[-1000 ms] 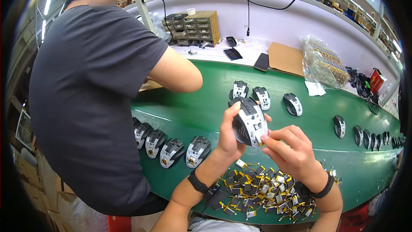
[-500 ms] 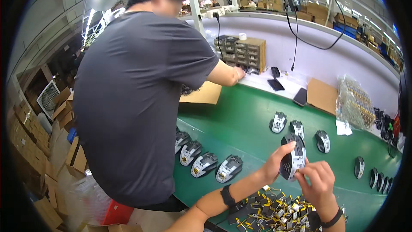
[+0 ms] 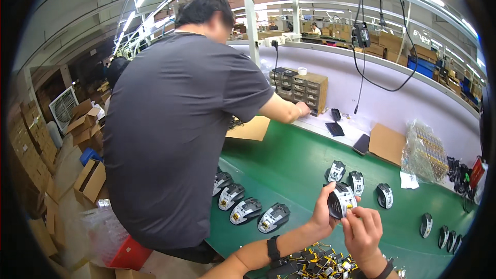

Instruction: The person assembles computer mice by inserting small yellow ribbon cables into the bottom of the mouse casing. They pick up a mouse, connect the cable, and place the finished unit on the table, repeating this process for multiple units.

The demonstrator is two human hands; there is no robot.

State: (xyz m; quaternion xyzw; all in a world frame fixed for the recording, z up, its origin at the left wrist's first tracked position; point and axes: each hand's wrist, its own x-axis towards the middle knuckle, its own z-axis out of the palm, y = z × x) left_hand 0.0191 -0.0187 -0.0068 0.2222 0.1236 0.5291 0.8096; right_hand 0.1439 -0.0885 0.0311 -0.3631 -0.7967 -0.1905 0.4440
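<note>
The view has swung up and to the left since a second ago: the co-worker in the dark grey T-shirt [image 3: 175, 139] now fills the left half of the picture, and the hands sit low at the bottom right rather than near the middle. The grip itself has not changed. The left hand [image 3: 321, 216] stays closed around the black-and-white computer mouse shell [image 3: 341, 200], holding it up above the green desk [image 3: 289, 160]. The right hand [image 3: 361, 227] keeps its fingertips pinched at the shell's lower right edge, where a small yellow bit shows; what exactly it pinches is too small to tell. Judging from this, the fitting work on the shell goes on undisturbed; only the head has turned. Just below the hands lies a heap of small yellow-and-black parts [image 3: 315, 266]. A row of similar mouse shells [image 3: 248, 206] rests on the desk beside the co-worker, with more scattered to the right [image 3: 385, 195].
</note>
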